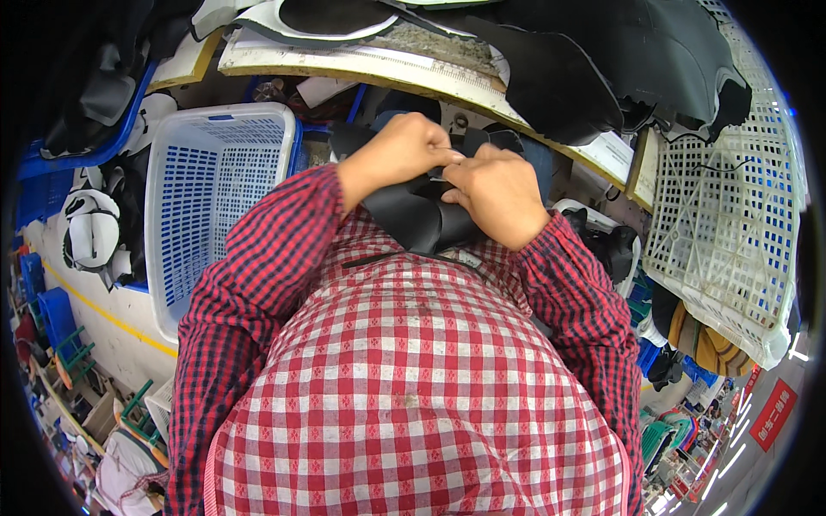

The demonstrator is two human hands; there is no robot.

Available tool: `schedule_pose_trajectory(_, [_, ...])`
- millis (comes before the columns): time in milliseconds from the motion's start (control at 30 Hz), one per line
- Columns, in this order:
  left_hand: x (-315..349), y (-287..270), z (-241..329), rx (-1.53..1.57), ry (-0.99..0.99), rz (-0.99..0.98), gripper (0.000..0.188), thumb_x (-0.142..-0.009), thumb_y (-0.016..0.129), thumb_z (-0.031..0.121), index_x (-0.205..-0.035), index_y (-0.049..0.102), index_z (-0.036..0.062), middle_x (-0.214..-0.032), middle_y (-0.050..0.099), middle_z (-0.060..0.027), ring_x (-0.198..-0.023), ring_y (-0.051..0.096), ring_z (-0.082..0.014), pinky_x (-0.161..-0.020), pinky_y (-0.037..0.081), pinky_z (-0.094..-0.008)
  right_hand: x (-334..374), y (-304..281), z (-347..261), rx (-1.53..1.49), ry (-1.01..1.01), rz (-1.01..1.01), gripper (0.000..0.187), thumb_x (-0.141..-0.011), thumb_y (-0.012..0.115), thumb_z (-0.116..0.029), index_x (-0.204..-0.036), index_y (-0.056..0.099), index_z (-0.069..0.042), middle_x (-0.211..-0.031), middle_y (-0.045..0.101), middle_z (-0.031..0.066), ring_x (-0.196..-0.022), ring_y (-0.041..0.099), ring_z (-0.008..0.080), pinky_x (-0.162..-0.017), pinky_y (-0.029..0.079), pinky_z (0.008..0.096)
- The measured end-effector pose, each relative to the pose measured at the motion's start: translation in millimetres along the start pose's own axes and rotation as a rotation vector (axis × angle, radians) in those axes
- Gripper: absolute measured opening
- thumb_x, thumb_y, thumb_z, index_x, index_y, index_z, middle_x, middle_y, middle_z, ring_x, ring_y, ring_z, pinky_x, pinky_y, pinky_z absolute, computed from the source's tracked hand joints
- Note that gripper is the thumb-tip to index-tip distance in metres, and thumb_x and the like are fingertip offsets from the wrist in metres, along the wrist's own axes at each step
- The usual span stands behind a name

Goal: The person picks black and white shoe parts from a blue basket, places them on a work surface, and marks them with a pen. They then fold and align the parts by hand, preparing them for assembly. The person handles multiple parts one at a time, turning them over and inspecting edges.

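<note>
My left hand [397,153] and my right hand [499,191] meet above my lap, fingertips almost touching. Both are closed in a pinch at the upper edge of a black, smooth, leather-like piece [406,213]. This piece hangs below my fingers in curved panels and rests against my checked apron [413,370]. What exactly lies between the fingertips is hidden by the fingers.
A wooden-edged bench [370,64] runs across in front, with black cut pieces [585,73] heaped on it. To the left stands a white-and-blue plastic basket [185,206]; a white crate [727,206] is on the right. More black-and-white pieces [90,228] lie at far left.
</note>
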State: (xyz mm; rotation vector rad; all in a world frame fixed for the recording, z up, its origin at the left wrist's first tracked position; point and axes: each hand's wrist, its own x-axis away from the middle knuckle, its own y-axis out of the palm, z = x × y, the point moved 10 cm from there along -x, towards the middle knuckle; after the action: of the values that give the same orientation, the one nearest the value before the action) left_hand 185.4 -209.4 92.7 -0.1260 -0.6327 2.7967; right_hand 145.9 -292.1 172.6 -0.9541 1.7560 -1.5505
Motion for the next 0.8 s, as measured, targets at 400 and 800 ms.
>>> schedule_pose_trajectory(400, [51.8, 5.6, -31.0, 0.505, -0.295, -0.011, 0.025, -0.096, 0.066, -0.003, -0.119, 0.075, -0.0015, -0.094, 0.075, -0.0025, -0.080, 0.063, -0.0064, -0.077, 0.054, -0.0242, 9.2, 8.2, 38.9, -0.302, 0.176, 0.055, 0.032, -0.072, 0.089, -0.028, -0.092, 0.069, -0.011, -0.079, 0.069, 0.0004, -0.080, 0.065, 0.0229, -0.081, 0.044, 0.0390])
schedule_pose_trajectory(800, [48.1, 11.1, -20.4, 0.569, -0.279, -0.115, 0.023, -0.097, 0.062, -0.003, -0.117, 0.074, -0.0051, -0.093, 0.074, -0.0045, -0.078, 0.064, -0.0094, -0.076, 0.054, -0.0259, 10.3, 0.5, 37.9, -0.324, 0.118, 0.136, 0.034, -0.074, 0.088, -0.026, -0.093, 0.064, -0.011, -0.083, 0.072, 0.0011, -0.079, 0.068, 0.0236, -0.077, 0.046, 0.0376])
